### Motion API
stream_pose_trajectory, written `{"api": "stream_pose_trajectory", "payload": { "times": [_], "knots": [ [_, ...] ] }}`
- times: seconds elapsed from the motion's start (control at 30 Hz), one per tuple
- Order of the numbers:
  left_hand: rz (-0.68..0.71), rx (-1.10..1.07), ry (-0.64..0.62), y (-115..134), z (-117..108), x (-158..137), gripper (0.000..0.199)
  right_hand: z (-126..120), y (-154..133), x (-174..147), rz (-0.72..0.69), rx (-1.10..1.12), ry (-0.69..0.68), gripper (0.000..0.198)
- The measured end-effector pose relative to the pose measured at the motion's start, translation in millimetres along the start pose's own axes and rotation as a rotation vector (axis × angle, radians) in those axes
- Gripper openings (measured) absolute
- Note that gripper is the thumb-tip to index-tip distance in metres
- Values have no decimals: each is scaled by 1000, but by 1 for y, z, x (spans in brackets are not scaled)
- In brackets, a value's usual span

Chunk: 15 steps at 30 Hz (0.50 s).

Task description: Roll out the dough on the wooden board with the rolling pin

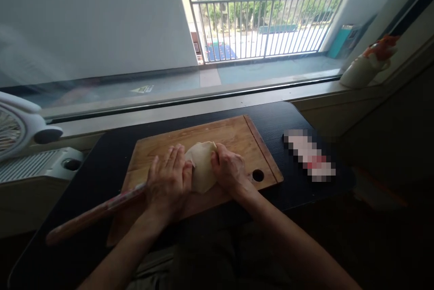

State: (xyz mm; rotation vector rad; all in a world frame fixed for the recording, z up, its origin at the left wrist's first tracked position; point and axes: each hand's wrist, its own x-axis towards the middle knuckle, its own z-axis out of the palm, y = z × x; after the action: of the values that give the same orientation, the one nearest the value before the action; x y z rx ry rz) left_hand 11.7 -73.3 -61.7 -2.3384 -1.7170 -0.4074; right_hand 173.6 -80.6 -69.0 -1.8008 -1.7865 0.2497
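A flat, pale round of dough lies on a wooden cutting board, with part of its left side hidden by a hand. My left hand is spread palm down, its fingers stretched out and its thumb against the dough's left edge. From under that hand a wooden rolling pin sticks out to the lower left; its other end is hidden. On the opposite side, my right hand is curled, pinching the dough's upper right edge between thumb and fingers.
The board rests on a dark table, with a blurred-out item at right. A white fan stands at left, and a light-coloured jug sits on the windowsill. Window glass runs along the back.
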Motion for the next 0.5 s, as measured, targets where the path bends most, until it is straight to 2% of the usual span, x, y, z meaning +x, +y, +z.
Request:
{"api": "stream_pose_trajectory", "payload": {
  "times": [0.1, 0.17, 0.23, 0.33, 0.4, 0.43, 0.5],
  "knots": [
    [-154, -11, -71, -19, 14, 56, 54, -3, 0, -1, 2, -5, -7, 24],
    [-218, -17, -127, -26, 18, 77, 55, -4, 0, -1, -4, -1, -11, 24],
    [-175, -15, -121, -21, 16, 67, 54, -4, 0, -1, -9, 1, -10, 24],
    [-29, -30, -54, 0, 5, 11, 52, -2, 1, -1, -10, -3, -6, 24],
    [1, -31, -2, 11, 0, -17, 54, -1, 1, -1, -12, 0, -6, 25],
    [-7, -23, 20, 14, -1, -20, 54, -1, 1, -1, -13, 1, -6, 25],
    [-66, 3, 38, 11, 4, -1, 54, -2, 1, -1, -13, -3, -6, 25]
  ]
}}
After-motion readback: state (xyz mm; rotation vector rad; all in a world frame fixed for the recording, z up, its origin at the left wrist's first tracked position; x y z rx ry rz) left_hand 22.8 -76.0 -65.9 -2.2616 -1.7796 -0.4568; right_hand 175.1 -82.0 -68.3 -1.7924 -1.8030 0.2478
